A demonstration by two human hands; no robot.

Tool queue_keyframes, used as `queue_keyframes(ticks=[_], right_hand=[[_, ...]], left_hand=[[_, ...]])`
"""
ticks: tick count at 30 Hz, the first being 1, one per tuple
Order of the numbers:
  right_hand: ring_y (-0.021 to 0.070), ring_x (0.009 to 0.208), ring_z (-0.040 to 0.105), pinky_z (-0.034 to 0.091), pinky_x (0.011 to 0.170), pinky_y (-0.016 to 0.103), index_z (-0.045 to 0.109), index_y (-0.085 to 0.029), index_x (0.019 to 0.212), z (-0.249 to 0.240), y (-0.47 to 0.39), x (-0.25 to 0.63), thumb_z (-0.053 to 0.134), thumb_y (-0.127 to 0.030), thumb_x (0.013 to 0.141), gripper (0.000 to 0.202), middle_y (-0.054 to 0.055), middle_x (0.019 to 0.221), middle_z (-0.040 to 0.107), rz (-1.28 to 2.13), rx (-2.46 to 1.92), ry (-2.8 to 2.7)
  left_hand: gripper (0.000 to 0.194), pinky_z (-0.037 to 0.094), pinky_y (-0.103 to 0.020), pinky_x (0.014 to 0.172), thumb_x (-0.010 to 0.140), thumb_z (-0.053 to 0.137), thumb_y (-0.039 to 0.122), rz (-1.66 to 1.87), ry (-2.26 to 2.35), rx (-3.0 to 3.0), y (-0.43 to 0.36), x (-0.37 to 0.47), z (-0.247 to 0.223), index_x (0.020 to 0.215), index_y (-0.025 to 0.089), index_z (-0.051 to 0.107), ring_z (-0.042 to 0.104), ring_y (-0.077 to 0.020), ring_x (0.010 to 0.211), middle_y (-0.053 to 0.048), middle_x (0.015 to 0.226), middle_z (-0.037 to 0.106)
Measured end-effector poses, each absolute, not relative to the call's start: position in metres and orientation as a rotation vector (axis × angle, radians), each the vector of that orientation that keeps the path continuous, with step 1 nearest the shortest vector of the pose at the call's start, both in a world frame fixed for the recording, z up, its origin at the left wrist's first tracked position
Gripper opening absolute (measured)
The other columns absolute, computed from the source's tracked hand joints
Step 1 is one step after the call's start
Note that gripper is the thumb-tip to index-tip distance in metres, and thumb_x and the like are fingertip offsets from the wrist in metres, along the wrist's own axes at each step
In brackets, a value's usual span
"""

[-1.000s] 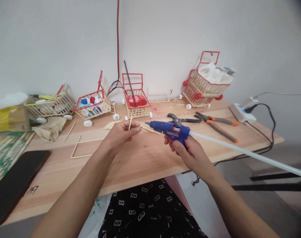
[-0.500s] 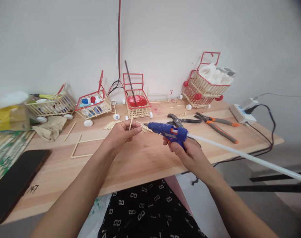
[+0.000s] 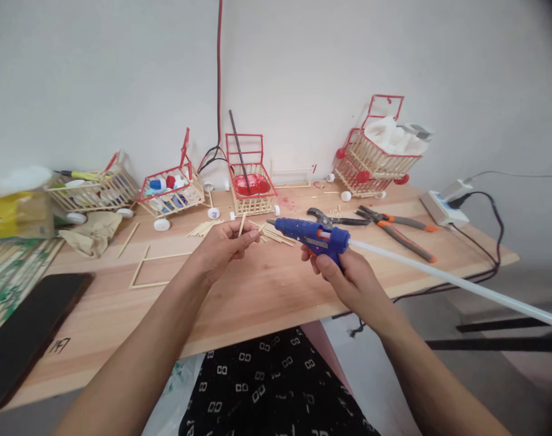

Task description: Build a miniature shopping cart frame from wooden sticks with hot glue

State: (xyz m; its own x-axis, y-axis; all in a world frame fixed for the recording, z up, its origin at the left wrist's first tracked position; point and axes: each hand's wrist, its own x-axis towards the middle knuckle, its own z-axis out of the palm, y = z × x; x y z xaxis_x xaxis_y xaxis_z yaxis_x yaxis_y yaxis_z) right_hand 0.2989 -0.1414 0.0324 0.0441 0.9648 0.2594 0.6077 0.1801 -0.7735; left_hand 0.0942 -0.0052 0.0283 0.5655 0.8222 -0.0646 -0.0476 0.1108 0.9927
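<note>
My left hand [image 3: 228, 245] pinches a thin wooden stick [image 3: 242, 224], and a second stick end pokes out by its fingertips. In my right hand [image 3: 342, 269] is a blue hot glue gun [image 3: 309, 234], its nozzle pointing left, a little apart from the left fingertips. A long translucent glue stick [image 3: 439, 280] runs out of its back to the right. Beyond the hands lie loose cut sticks [image 3: 278, 235] and a small pile of them [image 3: 203, 228]. A three-sided stick frame [image 3: 138, 267] rests on the table, partly hidden by my left forearm.
Small stick carts [image 3: 252, 206] with red trim stand along the wall, one stacked high [image 3: 375, 158]. Pliers [image 3: 400, 233] and dark cutters [image 3: 337, 220] lie at right, near a power strip [image 3: 443, 208]. At left are a phone [image 3: 34, 333], crumpled paper [image 3: 94, 233] and packaged sticks [image 3: 16, 272].
The glue gun has drawn back slightly to the right and tilted a little, its nozzle now farther from the left fingertips. My left hand stays nearly still with the stick.
</note>
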Motion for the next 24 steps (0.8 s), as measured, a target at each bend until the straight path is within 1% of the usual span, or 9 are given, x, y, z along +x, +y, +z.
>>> queue_keyframes(ticks=[5,10,12,15,16,18,20,22,24], right_hand=[[0.0177,0.084,0.058,0.044,0.070,0.029,0.059,-0.017,0.105,0.032,-0.140,0.299,0.040,-0.042,0.096,0.033,0.007,0.094,0.063,0.564,-1.509,-1.644],[0.0180,0.084,0.058,0.045,0.071,0.029,0.059,-0.017,0.104,0.030,-0.140,0.301,0.039,-0.042,0.096,0.033,0.007,0.093,0.063,0.567,-1.497,-1.641],[0.0183,0.084,0.058,0.045,0.071,0.030,0.059,-0.018,0.103,0.030,-0.142,0.300,0.039,-0.043,0.096,0.033,0.007,0.091,0.062,0.582,-1.467,-1.655],[0.0192,0.083,0.057,0.046,0.071,0.031,0.058,-0.019,0.108,0.033,-0.147,0.300,0.035,-0.043,0.097,0.035,0.006,0.088,0.060,0.587,-1.438,-1.677],[0.0199,0.084,0.057,0.046,0.072,0.032,0.058,-0.020,0.110,0.036,-0.147,0.301,0.034,-0.043,0.097,0.035,0.006,0.088,0.060,0.559,-1.450,-1.683],[0.0220,0.089,0.058,0.047,0.077,0.035,0.056,-0.021,0.114,0.040,-0.146,0.307,0.035,-0.040,0.096,0.033,0.007,0.094,0.061,0.419,-1.507,-1.692],[0.0253,0.100,0.056,0.046,0.086,0.039,0.054,-0.021,0.119,0.044,-0.143,0.319,0.039,-0.035,0.094,0.032,0.010,0.107,0.060,0.212,-1.567,-1.739],[0.0288,0.112,0.051,0.043,0.094,0.044,0.049,-0.020,0.125,0.043,-0.139,0.340,0.043,-0.033,0.091,0.037,0.013,0.121,0.054,0.027,-1.624,-1.837],[0.0306,0.117,0.047,0.042,0.096,0.047,0.047,-0.020,0.128,0.037,-0.138,0.366,0.042,-0.034,0.092,0.039,0.015,0.124,0.051,-0.137,-1.757,-1.842]], left_hand=[[0.024,0.019,-0.021,0.045,0.072,0.074,0.036,0.709,0.717,1.316,-0.006,0.094,0.029,0.072,0.013,0.066,0.029,-0.0041,0.048,0.002,0.060,0.049],[0.024,0.018,-0.020,0.044,0.073,0.073,0.036,0.706,0.653,1.232,-0.005,0.094,0.027,0.074,0.012,0.066,0.029,-0.0036,0.049,-0.002,0.070,0.055],[0.025,0.017,-0.020,0.044,0.073,0.073,0.036,0.713,0.664,1.218,-0.004,0.093,0.026,0.074,0.012,0.065,0.029,-0.0037,0.048,0.000,0.065,0.052],[0.027,0.017,-0.019,0.043,0.071,0.075,0.037,0.713,0.731,1.220,-0.003,0.093,0.026,0.073,0.012,0.064,0.027,-0.0038,0.045,0.006,0.052,0.038],[0.028,0.017,-0.018,0.043,0.070,0.075,0.037,0.720,0.745,1.209,-0.003,0.093,0.026,0.073,0.013,0.063,0.028,-0.0037,0.044,0.006,0.052,0.038],[0.028,0.018,-0.017,0.042,0.069,0.076,0.036,0.754,0.741,1.163,-0.002,0.092,0.027,0.074,0.013,0.063,0.030,-0.0030,0.045,0.003,0.059,0.048],[0.027,0.020,-0.017,0.041,0.068,0.077,0.034,0.802,0.715,1.119,-0.001,0.092,0.029,0.074,0.012,0.062,0.033,-0.0024,0.047,-0.001,0.073,0.056],[0.026,0.023,-0.016,0.040,0.068,0.078,0.033,0.837,0.700,1.097,0.000,0.092,0.030,0.075,0.012,0.063,0.035,-0.0023,0.049,-0.002,0.078,0.059],[0.025,0.024,-0.016,0.041,0.068,0.078,0.032,0.855,0.690,1.085,0.001,0.091,0.031,0.076,0.013,0.063,0.036,-0.0024,0.049,-0.002,0.078,0.059]])
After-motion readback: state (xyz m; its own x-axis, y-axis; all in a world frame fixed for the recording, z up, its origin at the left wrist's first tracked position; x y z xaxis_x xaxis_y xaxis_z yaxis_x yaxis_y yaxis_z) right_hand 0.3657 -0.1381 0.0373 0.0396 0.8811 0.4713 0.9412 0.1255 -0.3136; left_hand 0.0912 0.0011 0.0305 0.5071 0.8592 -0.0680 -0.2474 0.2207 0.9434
